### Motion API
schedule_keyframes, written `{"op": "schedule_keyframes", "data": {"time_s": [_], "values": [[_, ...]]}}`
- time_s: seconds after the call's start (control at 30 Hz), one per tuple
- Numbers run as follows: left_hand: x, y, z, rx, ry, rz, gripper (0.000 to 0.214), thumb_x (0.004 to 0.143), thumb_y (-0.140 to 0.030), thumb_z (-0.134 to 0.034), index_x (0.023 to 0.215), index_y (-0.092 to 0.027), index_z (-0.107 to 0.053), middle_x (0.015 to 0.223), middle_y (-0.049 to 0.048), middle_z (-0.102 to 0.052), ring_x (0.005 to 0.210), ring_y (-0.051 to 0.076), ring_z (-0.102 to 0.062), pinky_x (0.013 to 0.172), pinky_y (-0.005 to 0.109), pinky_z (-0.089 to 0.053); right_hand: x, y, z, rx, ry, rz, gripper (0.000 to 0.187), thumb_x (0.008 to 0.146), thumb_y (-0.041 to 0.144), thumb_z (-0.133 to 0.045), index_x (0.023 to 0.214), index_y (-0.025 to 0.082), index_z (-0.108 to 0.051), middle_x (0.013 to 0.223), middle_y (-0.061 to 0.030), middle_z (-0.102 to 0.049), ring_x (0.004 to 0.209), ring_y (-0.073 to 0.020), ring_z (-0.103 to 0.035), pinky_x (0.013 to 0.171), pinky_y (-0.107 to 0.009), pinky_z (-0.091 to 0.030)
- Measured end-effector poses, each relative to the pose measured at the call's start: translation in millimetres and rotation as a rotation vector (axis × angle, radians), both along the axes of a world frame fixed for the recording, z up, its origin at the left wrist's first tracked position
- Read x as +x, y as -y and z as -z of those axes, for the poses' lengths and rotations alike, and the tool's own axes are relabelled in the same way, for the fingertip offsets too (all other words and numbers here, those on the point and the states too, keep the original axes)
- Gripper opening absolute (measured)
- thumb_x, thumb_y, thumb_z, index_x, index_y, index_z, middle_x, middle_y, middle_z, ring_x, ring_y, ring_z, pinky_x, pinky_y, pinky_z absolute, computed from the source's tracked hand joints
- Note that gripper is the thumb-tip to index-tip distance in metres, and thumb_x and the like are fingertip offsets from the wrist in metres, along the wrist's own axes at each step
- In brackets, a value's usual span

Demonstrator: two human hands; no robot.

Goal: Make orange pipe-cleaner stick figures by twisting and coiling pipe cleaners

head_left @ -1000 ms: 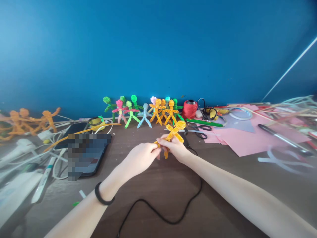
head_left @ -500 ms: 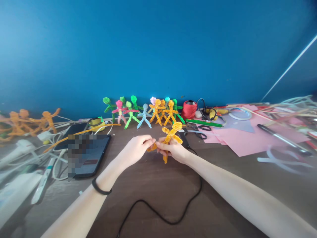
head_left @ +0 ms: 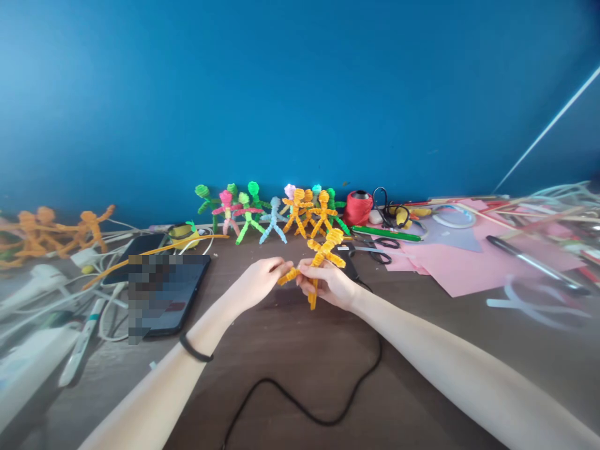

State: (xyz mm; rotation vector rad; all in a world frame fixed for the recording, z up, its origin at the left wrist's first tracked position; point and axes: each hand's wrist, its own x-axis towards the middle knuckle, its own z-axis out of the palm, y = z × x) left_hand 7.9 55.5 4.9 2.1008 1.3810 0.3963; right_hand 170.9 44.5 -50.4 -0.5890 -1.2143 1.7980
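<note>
An orange pipe-cleaner figure (head_left: 324, 250) is held upright between both hands above the brown table (head_left: 300, 350). My right hand (head_left: 330, 284) grips its body, fingers closed around the waist. My left hand (head_left: 260, 281) pinches one orange leg that sticks out to the left. The other leg hangs down below my right hand. The figure's coiled head points up and to the right.
A row of coloured pipe-cleaner figures (head_left: 272, 215) stands against the blue wall. More orange figures (head_left: 56, 231) lie far left. A phone (head_left: 164, 290) and cables sit left, a black cord (head_left: 304, 406) runs near, scissors (head_left: 375, 250), red thread spool (head_left: 359, 206) and pink paper (head_left: 469, 262) right.
Both hands have shifted slightly away from me with the figure. My left fingers have pulled one leg outward to the left, so the legs are now spread apart.
</note>
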Motion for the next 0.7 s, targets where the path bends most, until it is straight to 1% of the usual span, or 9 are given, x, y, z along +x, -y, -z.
{"op": "schedule_keyframes", "data": {"time_s": [0.13,0.23,0.33,0.4,0.47,0.57,0.7], "values": [[1.7,2.6,1.8,-0.081,0.055,0.039,0.034,0.080,-0.042,-0.033,0.061,-0.018,-0.046,0.054,-0.0046,-0.040,0.053,0.011,-0.036,0.052,0.023,-0.026,-0.7,-2.1,2.7,-0.040,-0.090,0.018,0.022,0.080,0.030,-0.052,0.065,0.014,-0.056,0.044,0.0049,-0.041,0.041,-0.0041,-0.034,0.042,-0.018,-0.024],[3.1,5.1,4.0,-0.091,0.050,0.077,0.037,0.082,-0.041,-0.030,0.060,-0.018,-0.048,0.052,-0.0042,-0.041,0.050,0.011,-0.037,0.052,0.024,-0.027,-1.8,-3.1,3.8,-0.047,-0.125,0.060,0.021,0.079,0.030,-0.053,0.066,0.014,-0.055,0.045,0.0055,-0.040,0.041,-0.0039,-0.033,0.042,-0.018,-0.025],[4.4,6.1,7.4,-0.140,0.037,0.069,0.046,0.083,-0.047,-0.025,0.058,-0.018,-0.051,0.049,-0.0037,-0.042,0.047,0.011,-0.040,0.052,0.024,-0.030,-2.7,-2.8,3.6,-0.041,-0.082,0.130,0.023,0.077,0.034,-0.056,0.065,0.015,-0.054,0.044,0.0057,-0.039,0.042,-0.0047,-0.033,0.042,-0.018,-0.024],[5.4,7.0,8.8,-0.182,0.021,0.057,0.051,0.082,-0.052,-0.024,0.057,-0.017,-0.053,0.047,-0.0035,-0.043,0.045,0.011,-0.040,0.052,0.024,-0.031,-3.0,-1.9,2.4,-0.027,-0.020,0.190,0.025,0.075,0.037,-0.057,0.064,0.015,-0.053,0.044,0.0057,-0.038,0.044,-0.0053,-0.034,0.042,-0.018,-0.025],[7.1,8.9,8.8,-0.198,0.024,0.056,0.055,0.082,-0.054,-0.022,0.057,-0.017,-0.054,0.045,-0.0033,-0.043,0.044,0.011,-0.041,0.052,0.025,-0.031,-3.4,-0.9,0.6,-0.011,0.041,0.254,0.027,0.074,0.039,-0.058,0.063,0.016,-0.052,0.044,0.0059,-0.038,0.045,-0.0057,-0.033,0.043,-0.018,-0.024],[11.3,14.4,6.9,-0.178,0.064,0.091,0.050,0.084,-0.045,-0.023,0.055,-0.017,-0.053,0.046,-0.0032,-0.043,0.045,0.011,-0.042,0.051,0.024,-0.031,-4.1,-0.5,-1.7,0.007,0.106,0.345,0.028,0.073,0.042,-0.057,0.062,0.016,-0.050,0.043,0.0065,-0.036,0.045,-0.0059,-0.032,0.043,-0.020,-0.023],[16.0,23.3,2.3,-0.157,0.061,0.146,0.032,0.080,-0.031,-0.032,0.060,-0.018,-0.054,0.049,-0.0040,-0.045,0.047,0.011,-0.044,0.051,0.024,-0.031,-4.7,-1.8,-2.4,0.061,0.169,0.420,0.029,0.070,0.041,-0.059,0.059,0.017,-0.048,0.043,0.0069,-0.036,0.044,-0.0059,-0.033,0.045,-0.021,-0.025]]}}
